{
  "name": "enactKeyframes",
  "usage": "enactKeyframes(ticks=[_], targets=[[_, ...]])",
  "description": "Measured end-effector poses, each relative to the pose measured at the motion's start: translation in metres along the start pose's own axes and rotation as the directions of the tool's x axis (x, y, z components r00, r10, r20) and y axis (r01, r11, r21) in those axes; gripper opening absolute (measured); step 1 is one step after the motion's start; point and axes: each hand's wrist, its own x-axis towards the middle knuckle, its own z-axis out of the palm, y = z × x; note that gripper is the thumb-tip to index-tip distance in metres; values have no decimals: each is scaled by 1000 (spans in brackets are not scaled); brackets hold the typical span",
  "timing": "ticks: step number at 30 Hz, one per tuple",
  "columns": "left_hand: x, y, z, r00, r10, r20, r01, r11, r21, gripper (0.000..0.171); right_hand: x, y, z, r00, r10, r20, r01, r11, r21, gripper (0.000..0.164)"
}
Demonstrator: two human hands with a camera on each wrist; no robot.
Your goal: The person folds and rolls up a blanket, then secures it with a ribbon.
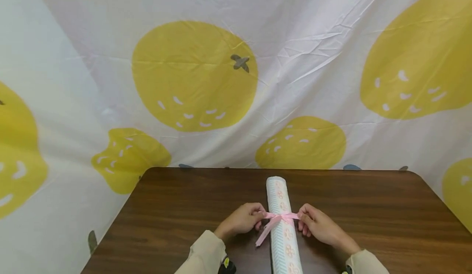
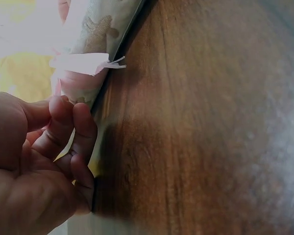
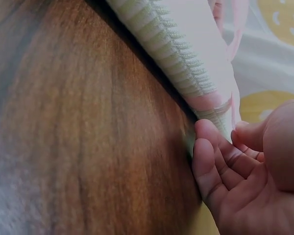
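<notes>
A white rolled cloth (image 1: 287, 241) with blue chevrons and orange flower shapes lies lengthwise on the table. A pink ribbon (image 1: 282, 216) is tied around it, with one loose tail hanging over the roll's left side. My left hand (image 1: 243, 218) pinches the ribbon just left of the roll. On the other side, my right hand (image 1: 320, 225) pinches the ribbon between thumb and fingers. The ribbon stretches straight between both hands. In the right wrist view, the roll's ribbed fabric (image 3: 171, 49) shows beside the fingers. The left wrist view shows the ribbon tail's frayed end.
The dark brown wooden table (image 1: 177, 208) has rounded far corners. Behind it hangs a white curtain (image 1: 295, 81) printed with large yellow fruits, reaching down to the table's far edge.
</notes>
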Motion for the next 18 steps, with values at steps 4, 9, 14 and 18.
enactKeyframes(ticks=[4, 9, 14, 18], targets=[[0, -1, 1, 1000, -3, 6, 3, 1000, -24, 19, -1, 0, -1, 1000, 5, 10, -5, 1000, 13, 15], [1, -2, 2, 1000, -7, 0, 7, 1000, -28, 18, -1, 0, -2, 1000, 21, 22, -22, 999, 45, 14], [1, -3, 2, 1000, -25, -8, 24, 999, -28, 19, -1, 1, -1, 999, 29, 29, -31, 997, 69, 14], [1, -4, 1, 1000, -31, -6, 31, 999, -25, 19, -1, 2, -1, 999, 31, 35, -34, 995, 89, 14]])
